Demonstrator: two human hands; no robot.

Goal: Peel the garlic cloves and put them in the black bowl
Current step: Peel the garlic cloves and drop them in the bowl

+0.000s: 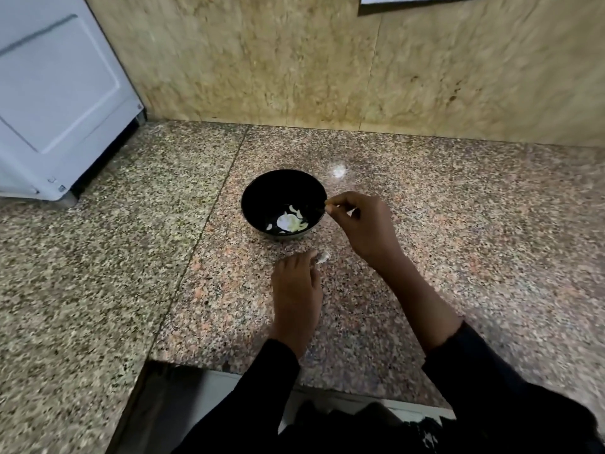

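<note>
Papery, light garlic clove (323, 257) pinched under left hand (296, 286) fingers; right hand (363, 221) fingers pinched at black bowl (262, 191) rim, contents unclear.

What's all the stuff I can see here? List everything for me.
bowl: one, black, middle of the counter.
garlic: several pale pieces, inside the bowl; too blurred to count.
clove: one, whitish, at the left fingertips, just in front of the bowl.
counter: one, speckled pink-grey granite, across the whole foreground.
wall: beige stone, behind the counter.
appliance: one, white, far left on the counter.
left hand: palm down by the clove; contact unclear.
right hand: fingers pinched at the bowl's right rim; what they pinch is unclear.
sleeves: two, black, bottom edge.
</note>
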